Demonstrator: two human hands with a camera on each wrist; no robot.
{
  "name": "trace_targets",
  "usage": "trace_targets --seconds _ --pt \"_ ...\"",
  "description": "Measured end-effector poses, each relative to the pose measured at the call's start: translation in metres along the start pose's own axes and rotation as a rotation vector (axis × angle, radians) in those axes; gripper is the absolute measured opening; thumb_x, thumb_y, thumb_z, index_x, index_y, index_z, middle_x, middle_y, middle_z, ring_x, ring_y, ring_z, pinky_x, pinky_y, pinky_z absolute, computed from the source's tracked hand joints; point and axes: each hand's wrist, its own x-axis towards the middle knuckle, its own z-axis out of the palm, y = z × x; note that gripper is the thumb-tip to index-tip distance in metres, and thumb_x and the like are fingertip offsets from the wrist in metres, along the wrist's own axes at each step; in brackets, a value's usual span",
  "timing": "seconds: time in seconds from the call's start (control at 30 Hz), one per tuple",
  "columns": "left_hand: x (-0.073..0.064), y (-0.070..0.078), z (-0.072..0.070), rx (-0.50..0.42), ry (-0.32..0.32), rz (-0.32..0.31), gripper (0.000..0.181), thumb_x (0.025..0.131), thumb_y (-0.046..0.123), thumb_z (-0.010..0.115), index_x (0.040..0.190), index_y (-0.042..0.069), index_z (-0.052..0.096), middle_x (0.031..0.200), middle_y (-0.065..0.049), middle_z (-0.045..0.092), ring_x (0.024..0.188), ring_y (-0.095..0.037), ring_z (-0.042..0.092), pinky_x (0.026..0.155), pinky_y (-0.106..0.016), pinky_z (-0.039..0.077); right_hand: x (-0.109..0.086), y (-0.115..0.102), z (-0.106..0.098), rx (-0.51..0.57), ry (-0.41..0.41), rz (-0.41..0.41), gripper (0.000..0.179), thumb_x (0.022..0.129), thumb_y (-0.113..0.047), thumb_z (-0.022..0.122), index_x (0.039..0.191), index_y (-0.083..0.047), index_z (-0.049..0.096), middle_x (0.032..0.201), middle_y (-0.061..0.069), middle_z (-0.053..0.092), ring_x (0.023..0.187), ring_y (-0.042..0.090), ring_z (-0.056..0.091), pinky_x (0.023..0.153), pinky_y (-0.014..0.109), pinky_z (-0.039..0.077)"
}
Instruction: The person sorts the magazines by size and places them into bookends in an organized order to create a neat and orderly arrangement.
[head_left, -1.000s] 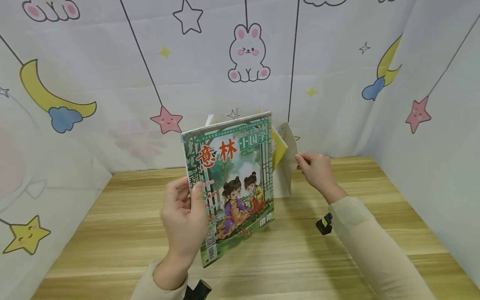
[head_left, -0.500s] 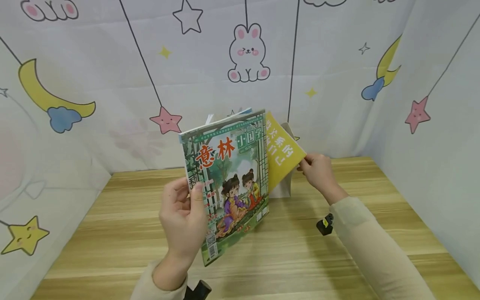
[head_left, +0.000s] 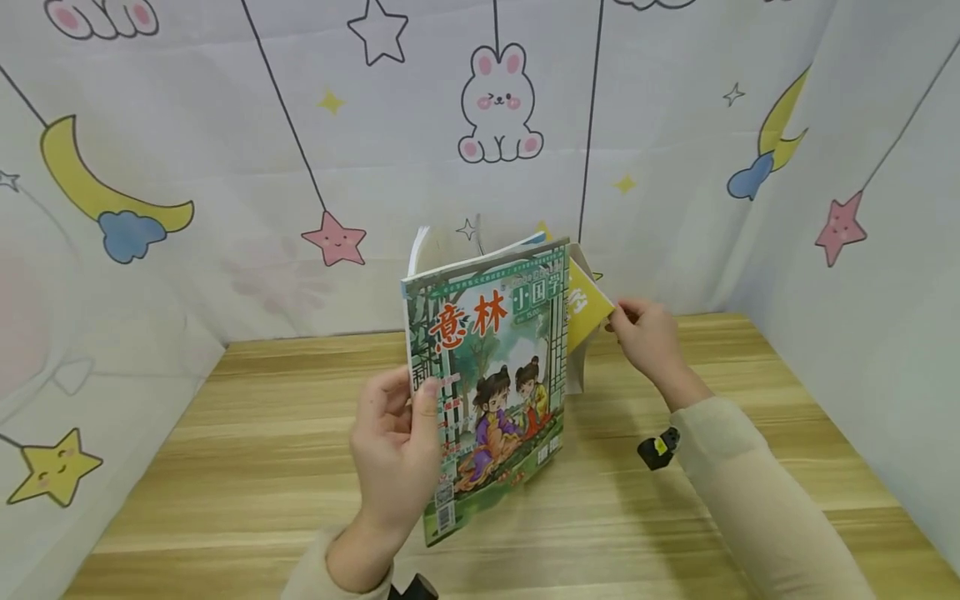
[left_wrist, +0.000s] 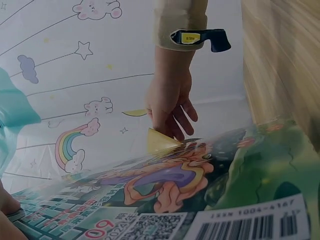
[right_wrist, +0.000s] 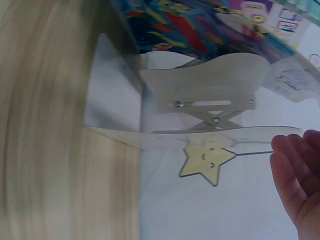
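Note:
In the head view my left hand (head_left: 397,450) grips the left edge of a green magazine (head_left: 495,392), thumb on its cover of two cartoon children. A blue edge shows behind its top, and a yellow book (head_left: 588,308) sticks out to its right. My right hand (head_left: 652,342) pinches the near edge of a white bookend (head_left: 576,375). The yellow corner overlaps those fingertips. In the left wrist view this yellow corner (left_wrist: 162,142) hides my right index and thumb tips; the other fingers hang loose. The right wrist view shows my fingers (right_wrist: 285,145) at the end of the bookend panel (right_wrist: 112,90).
The bookend's crossed metal slide (right_wrist: 215,112) and a second curved panel (right_wrist: 205,75) stand close below a colourful cover (right_wrist: 185,30). A wood-grain table (head_left: 262,467) lies beneath. A white cartoon-printed curtain (head_left: 262,125) closes off the back and sides. A black camera mount (head_left: 658,448) sits at my right wrist.
The yellow book's corner has come out rightward to my right fingertips. My left hand first shifts slightly left, then carries the magazine right and down, covering more of the yellow book.

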Motion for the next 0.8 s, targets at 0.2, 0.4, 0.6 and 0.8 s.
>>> trace_targets --seconds 0.2,0.4,0.6,0.8 --pt "-0.002 0.001 0.001 -0.015 -0.001 0.005 0.016 0.086 -0.018 0.052 0.102 -0.016 0.051 0.091 -0.03 0.065 0.052 -0.004 0.052 0.037 -0.014 0.041 0.0 -0.009 -0.01 0.062 -0.018 -0.012 0.038 0.099 -0.029 0.048 0.106 0.003 0.067 0.091 0.023 0.069 0.065 -0.009 0.058 0.057 0.022 0.057" --pt "-0.006 0.0 0.004 -0.033 -0.015 0.008 0.017 0.085 -0.019 0.052 0.101 -0.015 0.051 0.088 -0.028 0.065 0.049 -0.004 0.045 0.036 -0.014 0.039 -0.003 -0.01 -0.013 0.103 -0.11 0.0 0.044 0.099 -0.036 0.046 0.111 0.001 0.067 0.099 0.022 0.069 0.077 0.009 0.067 0.063 0.03 0.059" --pt "-0.01 0.003 0.004 -0.062 -0.023 0.008 0.02 0.084 -0.021 0.051 0.103 -0.016 0.051 0.089 -0.029 0.063 0.052 -0.004 0.046 0.038 -0.014 0.04 -0.001 -0.022 -0.015 0.141 -0.19 0.002 0.052 0.098 -0.046 0.044 0.114 -0.001 0.066 0.102 0.021 0.069 0.09 0.029 0.067 0.068 0.036 0.059" --pt "-0.013 0.004 0.002 -0.055 -0.026 0.02 0.021 0.084 -0.021 0.051 0.104 -0.016 0.051 0.09 -0.028 0.064 0.052 -0.002 0.043 0.039 -0.013 0.039 0.004 -0.03 -0.015 0.273 -0.317 0.041 0.051 0.098 -0.044 0.044 0.12 -0.001 0.062 0.113 0.021 0.064 0.091 0.018 0.069 0.069 0.033 0.06"
